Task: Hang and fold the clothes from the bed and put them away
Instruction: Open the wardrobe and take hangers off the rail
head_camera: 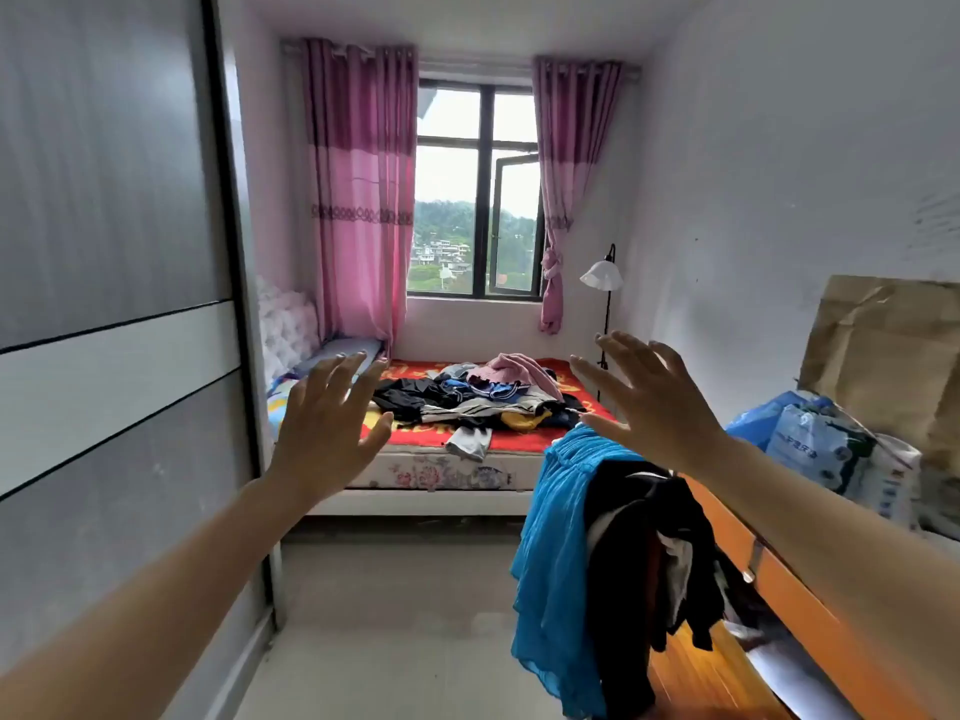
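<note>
Both bare arms are reaching forward from the lower corners; the left hand [324, 433] and right hand [657, 402] are spreading straight fingers [618, 350], holding nothing.

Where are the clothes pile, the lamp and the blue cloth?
clothes pile [467, 402]: head view, middle of the heap.
lamp [601, 277]: head view, its white shade.
blue cloth [550, 537]: head view, the hanging folds.

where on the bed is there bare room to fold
Bare red blanket shows along the bed's near left edge, between the clothes pile and the pillow. The middle and right are heaped. The orange cabinet is crowded with bags; floor before the bed is free.
</note>
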Tool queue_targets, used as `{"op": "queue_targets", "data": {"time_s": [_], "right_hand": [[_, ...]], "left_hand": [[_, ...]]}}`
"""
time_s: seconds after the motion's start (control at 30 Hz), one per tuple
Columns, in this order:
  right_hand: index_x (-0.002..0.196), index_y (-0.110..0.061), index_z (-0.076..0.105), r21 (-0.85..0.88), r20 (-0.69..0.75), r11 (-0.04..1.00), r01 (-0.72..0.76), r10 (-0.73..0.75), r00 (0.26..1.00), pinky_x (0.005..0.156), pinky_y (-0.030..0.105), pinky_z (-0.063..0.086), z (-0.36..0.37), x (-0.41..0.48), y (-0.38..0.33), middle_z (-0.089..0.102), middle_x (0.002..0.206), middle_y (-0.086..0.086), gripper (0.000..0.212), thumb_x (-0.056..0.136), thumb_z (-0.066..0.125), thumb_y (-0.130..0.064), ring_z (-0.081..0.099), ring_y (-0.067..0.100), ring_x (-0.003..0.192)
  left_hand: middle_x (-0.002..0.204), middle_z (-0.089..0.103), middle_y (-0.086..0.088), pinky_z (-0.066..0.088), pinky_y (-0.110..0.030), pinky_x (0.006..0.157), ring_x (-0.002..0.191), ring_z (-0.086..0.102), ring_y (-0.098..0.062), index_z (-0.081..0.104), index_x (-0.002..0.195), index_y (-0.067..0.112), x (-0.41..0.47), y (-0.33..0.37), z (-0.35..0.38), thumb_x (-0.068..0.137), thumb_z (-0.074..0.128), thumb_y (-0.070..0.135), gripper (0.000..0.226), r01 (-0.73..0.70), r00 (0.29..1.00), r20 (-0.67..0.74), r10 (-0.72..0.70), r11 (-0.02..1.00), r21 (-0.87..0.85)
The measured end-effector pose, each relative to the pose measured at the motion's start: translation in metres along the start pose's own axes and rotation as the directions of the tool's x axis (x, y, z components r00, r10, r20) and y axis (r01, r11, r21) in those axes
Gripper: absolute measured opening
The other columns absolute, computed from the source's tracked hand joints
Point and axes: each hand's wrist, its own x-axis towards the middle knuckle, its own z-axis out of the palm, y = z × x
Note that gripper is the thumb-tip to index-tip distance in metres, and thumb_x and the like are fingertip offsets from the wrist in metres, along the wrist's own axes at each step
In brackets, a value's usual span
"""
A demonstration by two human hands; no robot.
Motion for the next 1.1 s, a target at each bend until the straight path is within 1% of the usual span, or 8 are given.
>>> {"op": "queue_targets", "data": {"time_s": [0.3,0.47,0.57,0.63,0.73,0.83,1.0,1.1], "right_hand": [[0.119,-0.009,0.065,0.010,-0.057,0.998,0.063,-0.063,0.996,0.084,0.056,0.048,0.089,0.046,0.018,0.062,0.117,0.024,0.069,0.058,0.088,-0.033,0.062,0.040,0.105],[0.114,-0.010,0.068,-0.001,0.008,0.992,0.127,-0.127,0.992,0.080,0.054,0.052,0.147,0.036,0.034,0.064,0.114,0.023,0.067,0.055,0.089,-0.034,0.064,0.038,0.102],[0.116,-0.010,0.067,0.022,0.009,0.992,0.122,-0.122,0.992,0.082,0.054,0.052,0.185,0.034,0.058,0.063,0.116,0.024,0.068,0.056,0.089,-0.032,0.064,0.039,0.104],[0.116,-0.010,0.067,0.010,0.017,0.990,0.138,-0.138,0.990,0.081,0.054,0.052,0.203,0.037,0.072,0.063,0.116,0.024,0.068,0.055,0.089,-0.031,0.064,0.039,0.103],[0.115,-0.008,0.067,0.048,-0.023,0.993,0.107,-0.106,0.994,0.076,0.054,0.054,0.240,0.044,0.098,0.064,0.114,0.025,0.071,0.051,0.092,-0.025,0.065,0.040,0.099],[0.114,-0.008,0.067,0.072,-0.058,0.992,0.101,-0.097,0.994,0.073,0.051,0.055,0.278,0.060,0.123,0.064,0.112,0.026,0.073,0.048,0.092,-0.024,0.066,0.039,0.096],[0.117,-0.007,0.066,0.193,-0.083,0.977,0.089,-0.074,0.994,0.072,0.052,0.056,0.341,0.088,0.137,0.063,0.114,0.026,0.074,0.050,0.092,-0.024,0.066,0.039,0.097],[0.116,-0.009,0.067,0.248,-0.083,0.962,0.117,-0.099,0.992,0.073,0.051,0.056,0.373,0.103,0.127,0.063,0.114,0.025,0.071,0.052,0.091,-0.026,0.066,0.038,0.098]], "left_hand": [[0.115,0.061,-0.025,0.049,-0.059,0.075,0.103,0.058,-0.048,0.063,0.114,-0.004,0.043,-0.044,0.082,0.078,0.038,0.038,0.061,0.096,0.995,0.002,-0.096,0.995,-0.020],[0.115,0.062,-0.022,0.050,-0.057,0.077,0.110,0.041,-0.030,0.062,0.116,-0.002,0.063,-0.043,0.149,0.078,0.039,0.038,0.060,0.090,0.995,0.045,-0.087,0.994,-0.058],[0.118,0.062,-0.020,0.049,-0.056,0.077,0.110,0.036,-0.028,0.052,0.121,0.007,0.080,-0.032,0.189,0.076,0.039,0.039,0.057,0.108,0.992,0.078,-0.102,0.991,-0.074],[0.118,0.062,-0.020,0.049,-0.055,0.078,0.112,0.040,-0.029,0.047,0.122,0.010,0.090,-0.024,0.205,0.076,0.038,0.039,0.055,0.082,0.990,0.119,-0.074,0.994,-0.066],[0.118,0.061,-0.021,0.048,-0.056,0.081,0.111,0.056,-0.040,0.061,0.119,0.000,0.118,-0.016,0.232,0.077,0.038,0.040,0.062,0.117,0.977,0.187,-0.104,0.991,-0.058],[0.121,0.060,-0.022,0.046,-0.056,0.085,0.112,0.055,-0.044,0.062,0.118,-0.001,0.152,-0.011,0.255,0.078,0.036,0.040,0.064,0.166,0.970,0.186,-0.158,0.986,-0.031],[0.115,0.063,-0.018,0.050,-0.053,0.079,0.111,0.052,-0.033,0.051,0.121,0.011,0.177,-0.015,0.285,0.077,0.040,0.040,0.053,0.198,0.963,0.181,-0.200,0.980,0.027],[0.120,0.061,-0.019,0.048,-0.055,0.081,0.111,0.056,-0.041,0.056,0.121,0.008,0.177,-0.031,0.299,0.076,0.038,0.041,0.059,0.260,0.941,0.211,-0.264,0.964,0.050]]}}
